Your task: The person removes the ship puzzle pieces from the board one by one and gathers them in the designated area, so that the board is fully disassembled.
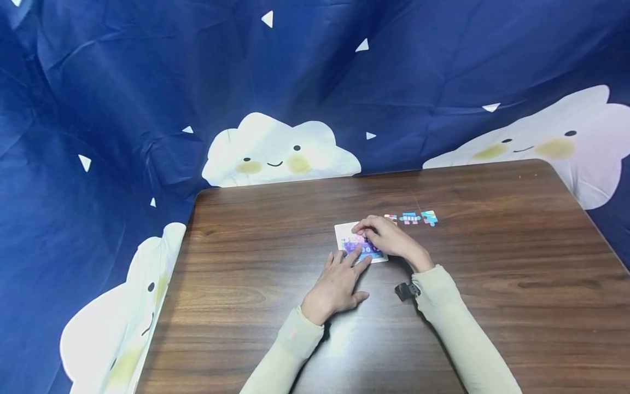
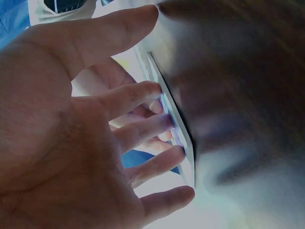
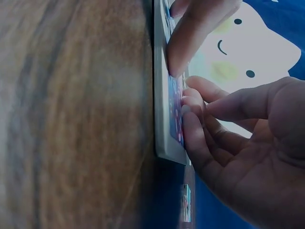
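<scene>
A small jigsaw puzzle board with a white border and a purple, pink and blue picture lies on the table. My left hand rests at its near left side, fingers spread and fairly straight. In the left wrist view its fingertips press on the picture close to the board's edge. From the right, my right hand reaches over the board. Its fingers are bent, with fingertips down at the picture and the thumb close to them. I cannot tell whether a puzzle piece is between them.
Loose puzzle pieces, among them a blue and pink one and a light blue one, lie in a row beyond my right hand. The brown wooden table backs onto a dark blue cloth printed with smiling clouds.
</scene>
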Available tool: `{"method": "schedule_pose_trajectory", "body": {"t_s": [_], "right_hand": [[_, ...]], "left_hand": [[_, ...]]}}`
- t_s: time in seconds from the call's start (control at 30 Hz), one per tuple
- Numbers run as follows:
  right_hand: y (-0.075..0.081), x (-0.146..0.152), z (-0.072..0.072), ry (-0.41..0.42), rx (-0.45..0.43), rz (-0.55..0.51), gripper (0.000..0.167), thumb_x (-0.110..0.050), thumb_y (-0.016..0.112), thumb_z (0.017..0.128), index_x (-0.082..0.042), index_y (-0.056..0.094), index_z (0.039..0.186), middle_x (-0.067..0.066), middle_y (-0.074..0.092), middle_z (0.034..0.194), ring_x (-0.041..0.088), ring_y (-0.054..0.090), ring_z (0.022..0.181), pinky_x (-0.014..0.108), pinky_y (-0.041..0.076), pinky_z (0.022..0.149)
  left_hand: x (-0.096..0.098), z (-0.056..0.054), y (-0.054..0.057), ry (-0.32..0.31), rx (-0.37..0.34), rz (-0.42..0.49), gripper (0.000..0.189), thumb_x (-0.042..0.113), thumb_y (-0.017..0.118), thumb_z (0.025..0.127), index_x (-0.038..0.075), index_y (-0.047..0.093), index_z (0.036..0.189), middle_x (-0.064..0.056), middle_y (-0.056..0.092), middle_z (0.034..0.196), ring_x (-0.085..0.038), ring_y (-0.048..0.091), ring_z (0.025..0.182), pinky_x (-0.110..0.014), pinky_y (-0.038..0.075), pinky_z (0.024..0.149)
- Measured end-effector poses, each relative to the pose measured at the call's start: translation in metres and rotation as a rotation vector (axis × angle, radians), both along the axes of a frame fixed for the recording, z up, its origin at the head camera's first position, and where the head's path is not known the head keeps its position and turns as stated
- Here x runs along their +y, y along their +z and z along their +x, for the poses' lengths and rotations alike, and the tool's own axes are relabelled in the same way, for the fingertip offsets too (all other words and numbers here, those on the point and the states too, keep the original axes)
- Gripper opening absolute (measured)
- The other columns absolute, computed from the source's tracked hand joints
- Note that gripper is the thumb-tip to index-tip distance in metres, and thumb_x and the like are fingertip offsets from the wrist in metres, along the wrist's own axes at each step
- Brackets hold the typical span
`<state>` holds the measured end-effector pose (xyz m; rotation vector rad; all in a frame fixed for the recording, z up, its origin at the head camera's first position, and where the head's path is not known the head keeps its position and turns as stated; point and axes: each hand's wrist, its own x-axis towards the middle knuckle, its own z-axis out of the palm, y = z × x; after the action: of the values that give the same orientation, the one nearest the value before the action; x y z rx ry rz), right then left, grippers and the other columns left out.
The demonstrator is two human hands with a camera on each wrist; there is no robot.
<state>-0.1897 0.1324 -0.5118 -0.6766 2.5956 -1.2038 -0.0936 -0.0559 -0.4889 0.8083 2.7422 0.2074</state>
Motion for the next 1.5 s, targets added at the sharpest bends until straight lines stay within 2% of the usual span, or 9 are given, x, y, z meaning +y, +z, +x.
{"method": "schedule_pose_trajectory", "body": {"t_s": [0.13, 0.33, 0.6, 0.87, 1.07, 1.37, 1.5], "right_hand": [[0.002, 0.000, 0.001, 0.008, 0.019, 0.004, 0.030, 0.004, 0.050, 0.100, 0.000, 0.075, 0.117, 0.013, 0.072, 0.105, 0.024, 0.063, 0.096, 0.042, 0.051, 0.091], [0.002, -0.001, 0.002, 0.027, -0.008, 0.014, 0.031, 0.004, 0.051, 0.101, -0.003, 0.077, 0.117, 0.012, 0.070, 0.107, 0.024, 0.062, 0.099, 0.041, 0.048, 0.092], [-0.003, -0.003, 0.002, 0.025, -0.004, 0.014, 0.031, 0.003, 0.052, 0.100, -0.005, 0.078, 0.114, 0.010, 0.070, 0.106, 0.021, 0.062, 0.098, 0.038, 0.048, 0.091], [-0.003, -0.002, 0.002, 0.028, -0.008, 0.005, 0.030, 0.003, 0.052, 0.101, -0.005, 0.078, 0.112, 0.011, 0.070, 0.106, 0.025, 0.064, 0.103, 0.044, 0.049, 0.095], [-0.002, -0.002, 0.001, 0.024, -0.018, 0.004, 0.029, 0.002, 0.051, 0.102, -0.004, 0.078, 0.112, 0.012, 0.070, 0.107, 0.026, 0.064, 0.102, 0.042, 0.049, 0.093], [0.000, -0.002, 0.001, 0.028, -0.027, 0.008, 0.023, -0.001, 0.054, 0.102, -0.006, 0.075, 0.111, 0.012, 0.070, 0.111, 0.028, 0.064, 0.106, 0.049, 0.050, 0.098], [0.001, -0.004, 0.002, 0.024, -0.045, -0.010, 0.018, -0.005, 0.057, 0.103, -0.006, 0.073, 0.110, 0.011, 0.071, 0.107, 0.023, 0.064, 0.100, 0.042, 0.051, 0.093]], "left_hand": [[0.001, -0.001, 0.000, -0.001, 0.015, -0.014, 0.081, 0.048, 0.077, 0.091, 0.023, 0.043, 0.161, -0.005, 0.034, 0.171, -0.033, 0.045, 0.145, -0.060, 0.034, 0.126], [0.002, -0.002, 0.000, -0.002, 0.010, -0.015, 0.080, 0.048, 0.077, 0.092, 0.023, 0.043, 0.160, -0.006, 0.033, 0.172, -0.034, 0.044, 0.147, -0.063, 0.032, 0.125], [0.000, -0.002, 0.000, 0.001, 0.016, 0.015, 0.075, 0.046, 0.076, 0.093, 0.023, 0.047, 0.158, -0.008, 0.037, 0.170, -0.034, 0.045, 0.145, -0.062, 0.036, 0.124], [0.000, 0.003, 0.007, -0.012, 0.026, 0.020, 0.072, 0.047, 0.077, 0.092, 0.015, 0.053, 0.153, -0.012, 0.046, 0.162, -0.037, 0.049, 0.145, -0.059, 0.043, 0.119], [0.004, 0.004, 0.009, -0.014, -0.020, 0.025, 0.074, 0.048, 0.078, 0.091, 0.018, 0.053, 0.153, -0.008, 0.045, 0.164, -0.045, 0.045, 0.148, -0.066, 0.043, 0.116], [0.004, 0.004, 0.009, -0.024, -0.012, 0.018, 0.074, 0.048, 0.079, 0.090, 0.019, 0.053, 0.153, -0.007, 0.045, 0.164, -0.045, 0.044, 0.149, -0.066, 0.048, 0.112], [0.005, 0.004, 0.010, -0.023, -0.016, 0.013, 0.073, 0.048, 0.079, 0.090, 0.019, 0.053, 0.153, -0.007, 0.044, 0.165, -0.046, 0.043, 0.150, -0.065, 0.049, 0.110]]}}
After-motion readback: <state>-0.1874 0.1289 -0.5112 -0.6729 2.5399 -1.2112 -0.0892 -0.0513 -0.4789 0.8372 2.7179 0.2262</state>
